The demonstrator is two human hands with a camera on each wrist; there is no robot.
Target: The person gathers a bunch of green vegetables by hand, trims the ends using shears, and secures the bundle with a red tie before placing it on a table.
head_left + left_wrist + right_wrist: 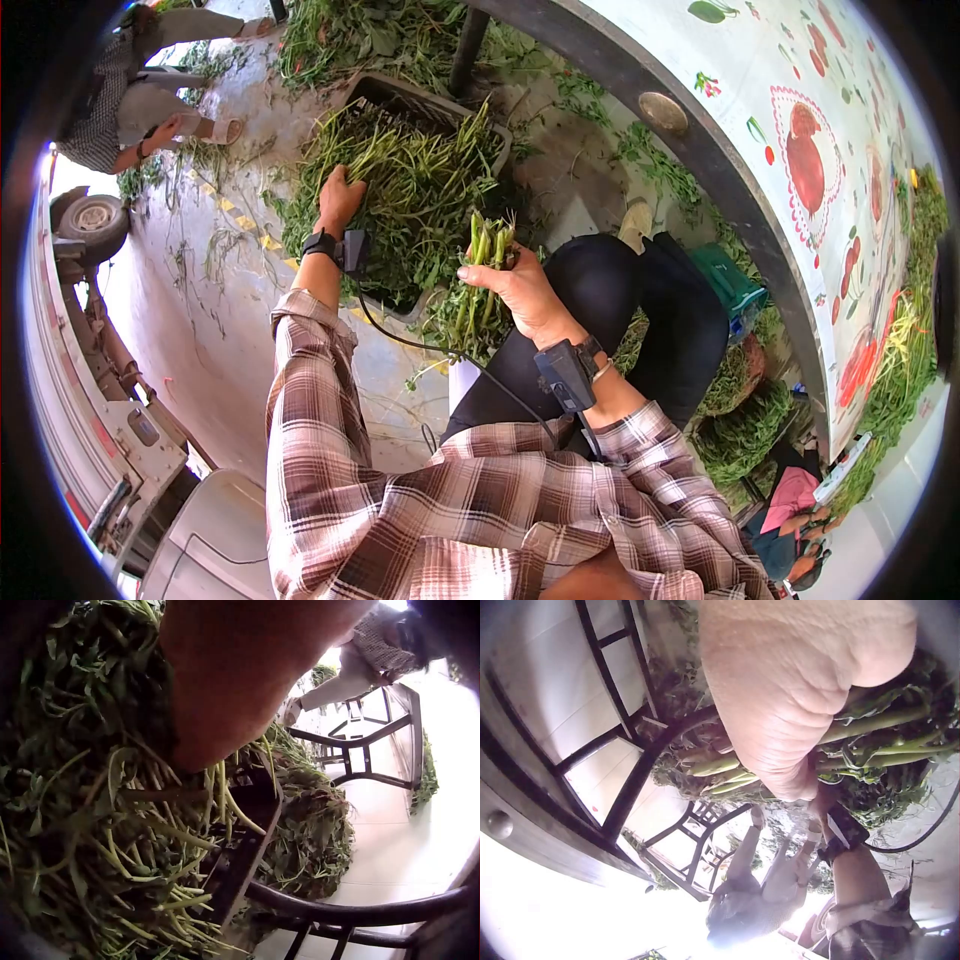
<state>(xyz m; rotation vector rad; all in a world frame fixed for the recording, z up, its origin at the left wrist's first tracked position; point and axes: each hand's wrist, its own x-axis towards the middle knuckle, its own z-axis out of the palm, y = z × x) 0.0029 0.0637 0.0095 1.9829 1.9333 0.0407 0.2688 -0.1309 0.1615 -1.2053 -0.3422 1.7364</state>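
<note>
A dark crate (395, 95) is heaped with green leafy stems (420, 170). The left hand (341, 198) lies on the left side of this heap, its fingertips partly hidden among the stems; in the left wrist view the hand (240, 667) is over the stems (112, 847). To the right and nearer the body, the right hand (515, 290) grips a bunch of thick green stems (482, 245), thumb across the front, leaves hanging below. In the right wrist view the hand (795, 690) covers part of the bunch (885, 742).
A table with a patterned cloth (740, 90) curves along the right. Loose greens (655, 165) lie on the floor beneath it. A green basket (725, 280) stands right of the knees. Another person (130, 100) is at upper left, above a vehicle wheel (93, 228).
</note>
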